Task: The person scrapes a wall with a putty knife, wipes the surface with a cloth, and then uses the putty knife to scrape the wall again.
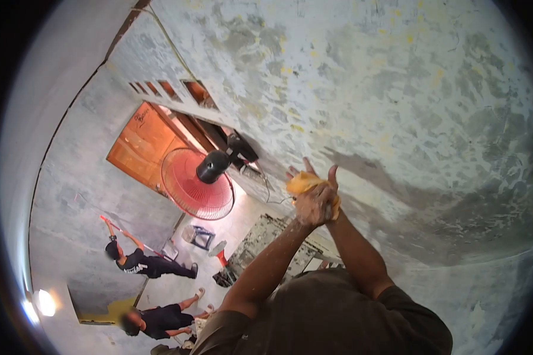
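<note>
Both hands meet in front of the patchy grey wall (397,106), around a crumpled yellow cloth (304,183). My left hand (314,205) lies on top, its fingers folded against the cloth. Behind it, my right hand (333,177) holds the cloth from beneath, with its thumb raised and some fingertips showing past the cloth's upper edge. Part of the cloth hangs out below the hands on the right. The right palm is mostly hidden.
A red-bladed fan (198,184) is mounted left of the hands, near an orange door (145,142). Below stand a paint-spattered surface (257,245) and a blue-grey stool (202,237). One person (151,264) holds a long pole; another person (163,321) is lower left.
</note>
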A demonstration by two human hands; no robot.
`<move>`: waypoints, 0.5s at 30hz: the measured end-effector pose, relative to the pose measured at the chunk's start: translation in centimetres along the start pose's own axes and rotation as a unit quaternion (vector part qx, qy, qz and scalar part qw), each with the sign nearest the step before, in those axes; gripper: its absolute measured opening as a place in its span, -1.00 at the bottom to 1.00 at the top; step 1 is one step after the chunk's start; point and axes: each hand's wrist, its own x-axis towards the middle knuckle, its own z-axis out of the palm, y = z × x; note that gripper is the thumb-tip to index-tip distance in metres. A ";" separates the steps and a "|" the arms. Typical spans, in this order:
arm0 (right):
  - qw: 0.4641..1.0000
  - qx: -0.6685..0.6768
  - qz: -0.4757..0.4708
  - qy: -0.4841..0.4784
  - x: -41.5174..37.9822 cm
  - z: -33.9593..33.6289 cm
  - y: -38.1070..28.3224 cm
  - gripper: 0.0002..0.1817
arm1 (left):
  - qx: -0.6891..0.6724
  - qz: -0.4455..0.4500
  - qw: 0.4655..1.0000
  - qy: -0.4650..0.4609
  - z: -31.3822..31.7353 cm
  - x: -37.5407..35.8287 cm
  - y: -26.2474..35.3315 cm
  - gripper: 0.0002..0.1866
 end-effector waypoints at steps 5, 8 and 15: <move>0.997 -0.057 -0.029 0.037 -0.9 1.8 -2.7 0.17 | 0.067 -0.098 0.992 -0.054 3.8 0.4 -1.6 -0.84; 0.995 -0.078 -0.030 0.059 -2.8 3.9 -2.1 0.17 | 0.082 -0.272 0.952 -0.119 4.7 -0.4 -9.3 -0.81; 0.981 -0.175 0.026 0.076 -3.4 3.5 -2.6 0.01 | -0.034 -0.261 0.959 0.107 -3.8 0.8 -11.7 -0.94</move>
